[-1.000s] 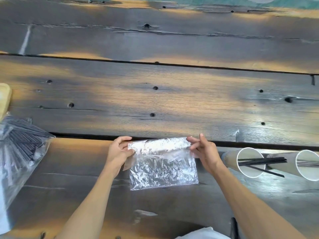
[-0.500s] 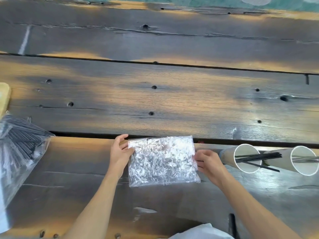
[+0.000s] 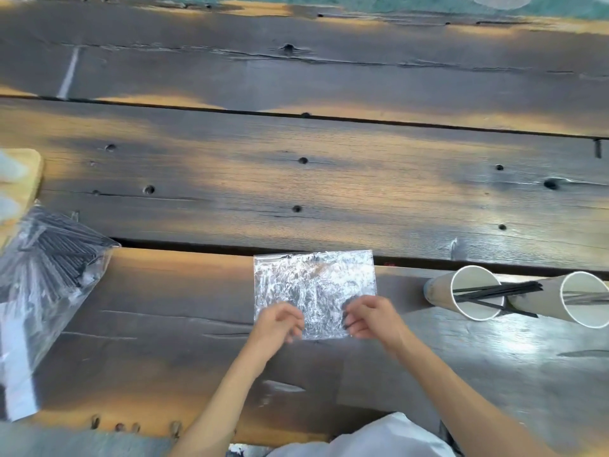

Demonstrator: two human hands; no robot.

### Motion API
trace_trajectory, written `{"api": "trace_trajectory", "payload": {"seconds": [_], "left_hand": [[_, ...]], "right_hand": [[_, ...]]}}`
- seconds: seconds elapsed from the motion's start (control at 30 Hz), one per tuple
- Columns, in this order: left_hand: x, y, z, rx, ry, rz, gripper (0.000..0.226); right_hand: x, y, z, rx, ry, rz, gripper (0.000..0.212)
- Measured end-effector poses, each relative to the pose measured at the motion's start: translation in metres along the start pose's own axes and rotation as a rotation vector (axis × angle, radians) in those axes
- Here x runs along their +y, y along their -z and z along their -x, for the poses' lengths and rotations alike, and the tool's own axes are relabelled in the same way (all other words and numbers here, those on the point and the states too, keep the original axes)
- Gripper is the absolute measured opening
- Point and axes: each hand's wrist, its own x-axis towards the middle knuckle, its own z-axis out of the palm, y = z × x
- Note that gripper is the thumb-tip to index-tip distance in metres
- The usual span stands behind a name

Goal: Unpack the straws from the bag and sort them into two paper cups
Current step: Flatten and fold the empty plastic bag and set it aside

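Both hands curled over near edge of a crinkly clear bag (image 3: pixel 314 286), flat on the plank table (image 3: pixel 329 192): left hand (image 3: pixel 280 321) & right hand (image 3: pixel 370 316) pinched its film. Right: two paper cups (image 3: pixel 468 291) on their sides w/ thin black straws (image 3: pixel 497 291). Far left: big clear bag of straws (image 3: pixel 49 268).

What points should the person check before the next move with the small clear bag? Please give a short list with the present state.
1. Small clear bag lies flat on the wooden table: ok.
2. Left hand and right hand are at its near edge: ok.
3. Small bag holds no straws: cannot tell, glare.
4. Two paper cups, left and right, stand upright: not ok, they lie on their sides.
5. Black straws are in the cups: ok.
6. Big bag of straws waits at the left: ok.
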Motion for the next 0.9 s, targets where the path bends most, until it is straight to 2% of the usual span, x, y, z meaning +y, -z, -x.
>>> {"api": "trace_trajectory", "payload": {"seconds": [0.07, 0.17, 0.3, 0.47, 0.57, 0.63, 0.7, 0.83, 0.9], "left_hand": [[-0.006, -0.015, 0.001, -0.175, 0.091, -0.002, 0.023], [-0.016, -0.021, 0.000, -0.128, 0.166, 0.058, 0.022], [-0.029, 0.001, -0.003, 0.070, 0.229, 0.393, 0.022], [-0.027, 0.017, -0.006, 0.243, 0.248, 0.512, 0.017], [-0.017, 0.026, -0.014, 0.409, 0.231, 0.607, 0.018], [-0.004, 0.029, -0.018, 0.477, 0.194, 0.489, 0.015], [0.017, 0.022, -0.021, 0.472, 0.091, 0.213, 0.015], [0.062, 0.004, -0.043, 0.426, -0.331, -0.380, 0.018], [0.077, 0.002, -0.066, 0.456, -0.466, -0.591, 0.022]], "right_hand": [[0.005, -0.020, -0.002, -0.171, -0.076, 0.034, 0.022], [0.016, -0.039, -0.006, -0.173, -0.152, -0.002, 0.022], [0.027, -0.017, -0.012, 0.059, -0.267, -0.155, 0.014], [0.035, 0.020, -0.016, 0.317, -0.273, -0.225, 0.025], [0.039, 0.029, -0.018, 0.385, -0.253, -0.169, 0.022], [0.039, 0.027, -0.017, 0.405, -0.200, -0.132, 0.020], [0.038, 0.020, -0.016, 0.384, -0.153, -0.108, 0.019], [0.030, -0.005, -0.014, 0.237, -0.100, -0.101, 0.018], [0.023, -0.014, -0.011, 0.166, -0.085, -0.101, 0.016]]}}
